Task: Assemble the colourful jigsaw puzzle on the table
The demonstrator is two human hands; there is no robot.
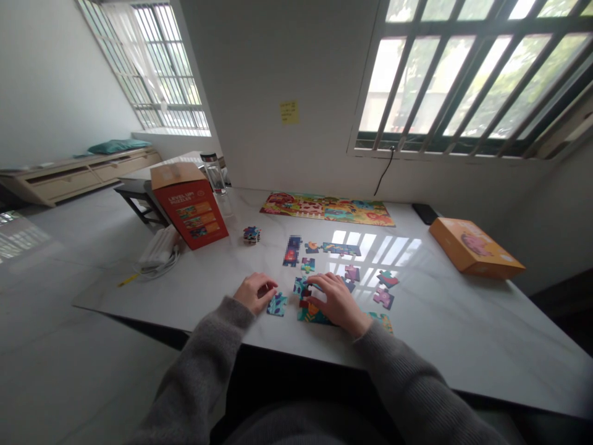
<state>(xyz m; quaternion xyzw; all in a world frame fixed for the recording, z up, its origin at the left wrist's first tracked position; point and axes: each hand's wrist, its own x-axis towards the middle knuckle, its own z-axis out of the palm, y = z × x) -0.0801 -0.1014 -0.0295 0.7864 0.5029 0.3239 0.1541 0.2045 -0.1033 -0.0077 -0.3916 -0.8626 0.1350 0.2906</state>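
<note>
My left hand [254, 292] is beside a loose teal puzzle piece with leaf shapes [277, 305], its fingertips close to the piece's upper left edge. The thumb and forefinger are apart, with a gap between them. My right hand [337, 301] lies over a partly joined puzzle section [315, 314], thumb and fingers spread and touching it. At that hand's fingertips is another teal puzzle piece [299, 285]. The palm hides part of the section. Just beyond lie a green puzzle piece [308, 265] and a pink one [352, 272].
Further back are a joined strip [341, 248], a stack of pieces [251, 234] and a finished long puzzle [324, 209]. A red box [197, 210], glass bottle [214, 174] and white power strip [159, 248] stand left. An orange box [475, 247] and black phone [424, 214] lie right.
</note>
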